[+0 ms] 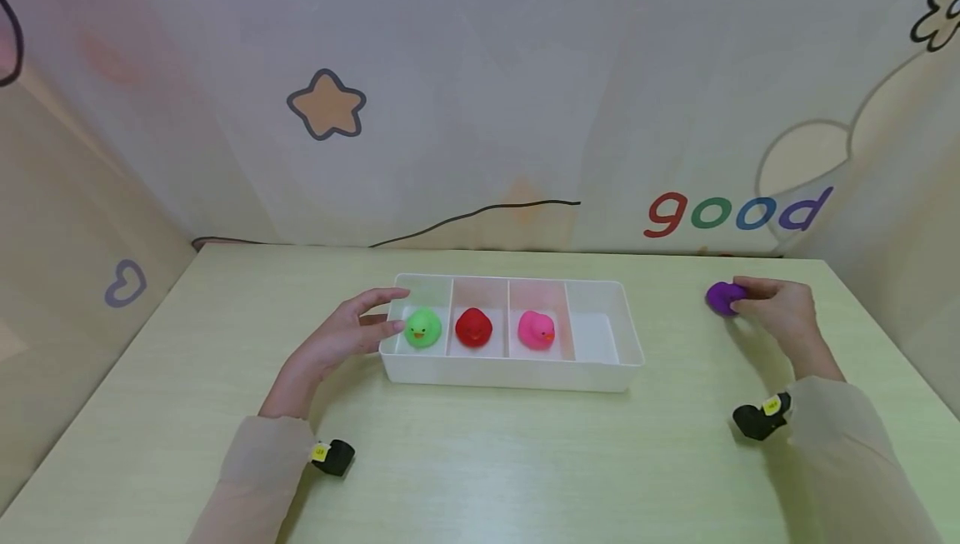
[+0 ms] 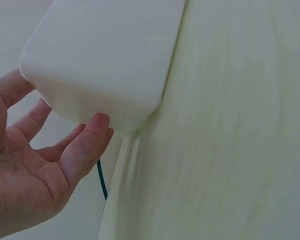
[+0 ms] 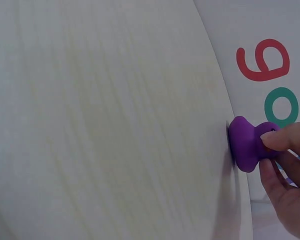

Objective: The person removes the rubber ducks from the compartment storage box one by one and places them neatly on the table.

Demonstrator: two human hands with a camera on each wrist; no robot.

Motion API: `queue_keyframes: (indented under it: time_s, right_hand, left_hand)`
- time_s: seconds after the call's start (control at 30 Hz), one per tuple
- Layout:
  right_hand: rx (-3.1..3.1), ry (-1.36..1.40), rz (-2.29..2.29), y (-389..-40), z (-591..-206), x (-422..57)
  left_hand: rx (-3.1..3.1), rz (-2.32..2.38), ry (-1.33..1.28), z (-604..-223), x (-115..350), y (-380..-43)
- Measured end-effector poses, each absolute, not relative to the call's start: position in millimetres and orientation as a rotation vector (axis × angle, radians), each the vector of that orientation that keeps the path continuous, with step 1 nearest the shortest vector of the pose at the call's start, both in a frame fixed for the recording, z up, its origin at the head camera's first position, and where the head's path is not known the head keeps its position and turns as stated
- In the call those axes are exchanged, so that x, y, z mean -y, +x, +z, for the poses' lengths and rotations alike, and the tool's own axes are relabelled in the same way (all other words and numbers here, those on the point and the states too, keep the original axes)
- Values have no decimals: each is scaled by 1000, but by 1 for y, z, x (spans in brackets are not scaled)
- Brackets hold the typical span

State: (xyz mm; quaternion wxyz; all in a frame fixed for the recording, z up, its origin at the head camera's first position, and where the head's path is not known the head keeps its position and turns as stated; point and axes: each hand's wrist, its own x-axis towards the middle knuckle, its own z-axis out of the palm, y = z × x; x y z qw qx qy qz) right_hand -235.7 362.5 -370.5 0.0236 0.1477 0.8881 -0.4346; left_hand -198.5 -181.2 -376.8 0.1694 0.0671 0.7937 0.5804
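At the left end of a white divided tray point(image 1: 510, 375), my left hand point(image 1: 352, 327) holds the end, thumb and index finger over the rim. In the left wrist view, the lower fingers point(image 2: 90, 142) lie against the outside of the end wall of the tray point(image 2: 105, 45). Far to the right, my right hand point(image 1: 780, 306) pinches a purple toy duck point(image 1: 723, 298) by its head between thumb and fingers. The right wrist view shows the body of the purple duck point(image 3: 244, 145) close to the tabletop.
Side by side in the tray sit a green toy duck point(image 1: 423, 328), a red one point(image 1: 474, 327) and a pink one point(image 1: 536, 330), each in its own compartment. The rightmost compartment point(image 1: 596, 327) has a bare floor. A printed backdrop point(image 1: 480, 111) rises behind the pale table point(image 1: 495, 461).
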Motion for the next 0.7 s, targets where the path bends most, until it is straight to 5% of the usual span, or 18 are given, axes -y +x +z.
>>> queue_keyframes:
  time_s: [0.7]
  right_hand:
    - [-2750,370,-1337,-235,-373,-371]
  left_hand:
    - [-2261,1642,185,-376,179,-198]
